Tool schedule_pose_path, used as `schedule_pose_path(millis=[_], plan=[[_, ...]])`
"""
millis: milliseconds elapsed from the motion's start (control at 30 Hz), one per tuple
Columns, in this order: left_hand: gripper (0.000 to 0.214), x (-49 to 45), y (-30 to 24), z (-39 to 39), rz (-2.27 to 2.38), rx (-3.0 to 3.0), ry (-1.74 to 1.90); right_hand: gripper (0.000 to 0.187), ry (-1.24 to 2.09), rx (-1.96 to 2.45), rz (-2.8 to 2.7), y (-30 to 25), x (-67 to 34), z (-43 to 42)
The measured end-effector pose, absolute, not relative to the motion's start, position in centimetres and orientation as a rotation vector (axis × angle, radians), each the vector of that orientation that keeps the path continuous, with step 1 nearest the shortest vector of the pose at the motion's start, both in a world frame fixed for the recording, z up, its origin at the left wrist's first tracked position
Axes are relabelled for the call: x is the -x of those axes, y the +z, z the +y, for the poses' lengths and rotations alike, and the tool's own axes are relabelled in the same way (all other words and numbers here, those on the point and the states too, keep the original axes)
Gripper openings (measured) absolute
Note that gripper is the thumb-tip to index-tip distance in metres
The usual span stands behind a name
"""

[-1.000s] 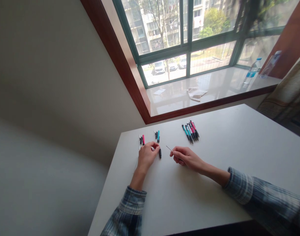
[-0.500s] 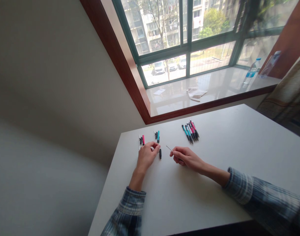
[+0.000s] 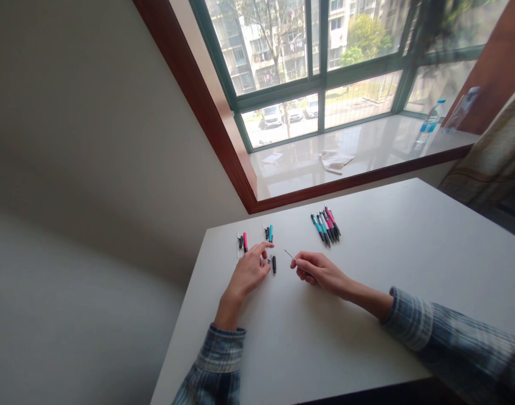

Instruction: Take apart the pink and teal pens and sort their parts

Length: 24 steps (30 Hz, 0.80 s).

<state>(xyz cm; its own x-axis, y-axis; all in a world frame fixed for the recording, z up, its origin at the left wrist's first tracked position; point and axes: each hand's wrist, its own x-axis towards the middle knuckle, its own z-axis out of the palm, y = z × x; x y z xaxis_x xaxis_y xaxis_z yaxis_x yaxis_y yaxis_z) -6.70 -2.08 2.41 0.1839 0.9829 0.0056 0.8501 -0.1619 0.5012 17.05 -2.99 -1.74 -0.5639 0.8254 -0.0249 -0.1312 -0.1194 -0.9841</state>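
A thin pale rod with a dark tip [image 3: 288,254], looking like a pen refill, is sitting above the white tabletop [image 3: 346,337], pinched between the thumb and fingers of the right hand [image 3: 316,267] and pointing up and to the left. Across a small gap, a short black cylindrical pen part [image 3: 274,265] is lying near the left hand [image 3: 249,270], whose forefinger is stretching forward with the thumb standing apart from it, leaving a moderately wide opening; a small dark bit is showing beside the thumb, too small to make out. Just beyond the left fingers, a teal pen barrel with a black end [image 3: 270,233] is lying beside a small black clip piece [image 3: 266,232], and further left a pink pen barrel [image 3: 245,241] is lying next to another black piece [image 3: 241,242] and a slim white stick [image 3: 238,245]. Well to the right, a cluster of teal, white and pink pens with black grips [image 3: 326,226] is lying side by side. Beyond the table, a crumpled pale cloth [image 3: 337,161] and a clear plastic bottle with a blue cap [image 3: 430,119] are resting on the glossy windowsill [image 3: 299,169].
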Motion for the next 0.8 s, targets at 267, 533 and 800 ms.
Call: schedule_pose_path(millis=[267,533,800], plan=[[0.047,6.4,2.2,-2.0,1.778,-2.047,0.519,0.039,1.748,0.807,-1.451,-1.7,-17.0,-3.0],[0.032,5.6,3.9,-1.9,1.531,-1.742,0.915,0.039,1.788,0.781,-1.291,-1.5,-17.1,-2.9],[0.034,2.9,4.1,-3.0,1.249,-1.540,0.850,0.029,1.786,0.719,-1.377,-1.7,-16.8,-2.9]])
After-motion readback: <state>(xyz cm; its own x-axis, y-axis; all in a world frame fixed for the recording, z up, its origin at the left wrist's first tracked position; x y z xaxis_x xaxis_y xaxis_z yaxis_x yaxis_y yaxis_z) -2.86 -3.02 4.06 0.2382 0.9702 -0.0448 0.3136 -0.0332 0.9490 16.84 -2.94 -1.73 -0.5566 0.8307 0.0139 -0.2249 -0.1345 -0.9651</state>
